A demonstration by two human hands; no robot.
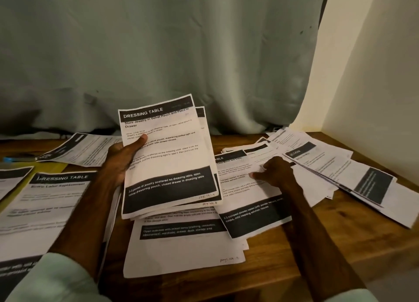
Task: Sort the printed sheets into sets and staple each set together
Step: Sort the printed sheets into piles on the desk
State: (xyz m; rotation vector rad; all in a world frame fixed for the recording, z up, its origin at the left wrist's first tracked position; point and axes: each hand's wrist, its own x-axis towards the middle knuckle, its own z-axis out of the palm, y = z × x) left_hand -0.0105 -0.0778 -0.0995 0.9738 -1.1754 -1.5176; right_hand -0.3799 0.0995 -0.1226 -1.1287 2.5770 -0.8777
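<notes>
Beyond the sleeve point(52, 279), left hand point(120, 158) grips raised sheets point(170, 165), thumb point(138, 141) on top; right hand point(274, 172) pinches a flat sheet point(244, 188).

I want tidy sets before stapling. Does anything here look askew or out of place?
Yes. The loose sheets on the right of the table lie fanned at mixed angles, overlapping untidily. The stack in the left hand is also uneven: a rear sheet pokes out along its right edge.
</notes>
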